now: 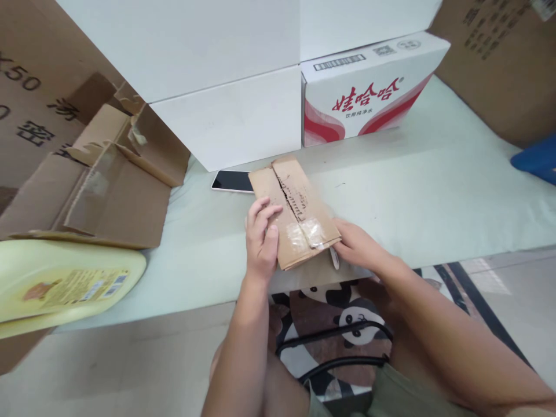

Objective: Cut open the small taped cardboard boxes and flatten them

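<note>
A flattened brown cardboard box (pixel 299 202), with dark printing and clear tape near its lower edge, lies tilted in front of me. My left hand (pixel 262 240) grips its left edge, with bent fingers and thumb showing on top. At the lower right corner, my right hand (pixel 354 243) holds the cardboard, most of its fingers hidden beneath. A narrow whitish object (pixel 334 258) sticks out below that corner by my right hand; its kind cannot be made out. Partly under the cardboard's far left corner is a smartphone (pixel 232 180) with a dark screen.
Pale green cloth (pixel 434 191) covers the surface. White boxes (pixel 234 121) and a red-and-white water carton (pixel 365 98) stand behind. To the left are an open cardboard box (pixel 121 197) and a yellow bottle (pixel 73 284). A blue object (pixel 538 161) sits far right.
</note>
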`<state>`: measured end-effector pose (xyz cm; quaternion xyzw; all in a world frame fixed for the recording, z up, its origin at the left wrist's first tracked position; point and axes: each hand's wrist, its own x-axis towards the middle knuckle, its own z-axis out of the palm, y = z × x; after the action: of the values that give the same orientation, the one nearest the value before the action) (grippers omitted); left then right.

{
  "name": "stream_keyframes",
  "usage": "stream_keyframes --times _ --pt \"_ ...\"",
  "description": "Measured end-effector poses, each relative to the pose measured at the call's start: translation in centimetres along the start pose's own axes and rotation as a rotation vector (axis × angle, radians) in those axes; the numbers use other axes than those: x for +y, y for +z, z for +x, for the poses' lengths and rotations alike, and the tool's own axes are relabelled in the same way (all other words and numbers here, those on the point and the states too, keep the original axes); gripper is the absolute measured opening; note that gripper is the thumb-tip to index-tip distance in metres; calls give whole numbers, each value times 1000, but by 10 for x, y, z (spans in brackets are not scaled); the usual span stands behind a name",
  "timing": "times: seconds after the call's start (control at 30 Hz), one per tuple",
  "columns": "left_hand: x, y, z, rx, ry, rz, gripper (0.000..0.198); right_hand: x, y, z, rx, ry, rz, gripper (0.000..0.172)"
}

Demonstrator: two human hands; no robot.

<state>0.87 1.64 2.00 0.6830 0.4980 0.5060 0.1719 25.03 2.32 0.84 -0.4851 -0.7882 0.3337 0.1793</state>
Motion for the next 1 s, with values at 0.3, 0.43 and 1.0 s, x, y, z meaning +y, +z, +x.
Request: stream_keyframes --times 0.3,0.43,1.0 --pt "1 -1 1 -19 14 27 38 2 0 -1 17 -17 -5 40" --pt "1 -1 1 -21 18 8 39 2 -1 -2 -18 -11 8 41" --pt "1 1 1 4 -10 -25 39 3 4 -2 -2 5 18 37"
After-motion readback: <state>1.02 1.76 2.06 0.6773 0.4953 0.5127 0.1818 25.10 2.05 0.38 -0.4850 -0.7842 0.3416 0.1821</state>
